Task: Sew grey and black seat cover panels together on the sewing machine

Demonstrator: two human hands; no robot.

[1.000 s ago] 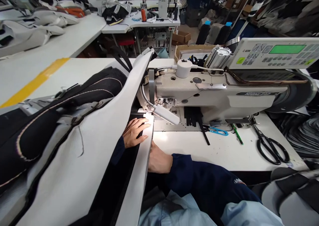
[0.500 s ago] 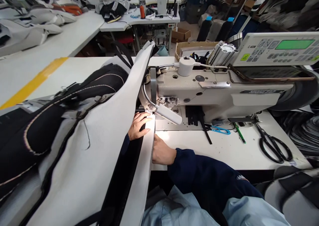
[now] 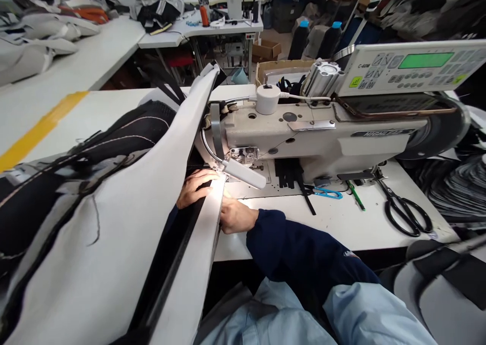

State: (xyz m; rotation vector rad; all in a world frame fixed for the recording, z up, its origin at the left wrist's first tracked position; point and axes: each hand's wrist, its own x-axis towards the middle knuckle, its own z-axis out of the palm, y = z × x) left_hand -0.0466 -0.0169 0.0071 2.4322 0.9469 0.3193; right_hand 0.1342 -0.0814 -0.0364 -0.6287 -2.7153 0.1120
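A large padded cover of white-backed and black fabric [image 3: 125, 218] lies across the left of the head view, its narrow edge running up to the sewing machine [image 3: 281, 135]. My left hand [image 3: 195, 187] lies on this edge close to the needle area, fingers stretched out and resting on the cloth. On the other side of the edge, my right hand [image 3: 237, 216] has its fingers curled against the fabric, gripping it; its fingertips are partly hidden. A small white lamp [image 3: 245, 174] lights the cloth by the needle, which the fabric and lamp hide.
Black strips [image 3: 290, 175], blue-handled snips [image 3: 326, 193], a green pen [image 3: 356, 197] and black scissors [image 3: 408, 213] lie on the white table right of my hands. A control panel [image 3: 413, 69] tops the machine. Stacked dark pieces [image 3: 459, 190] stand at right.
The view has shifted a little, so most things sit further left. My right hand has moved up along the fabric edge toward the needle, and the cover's near part has swung left.
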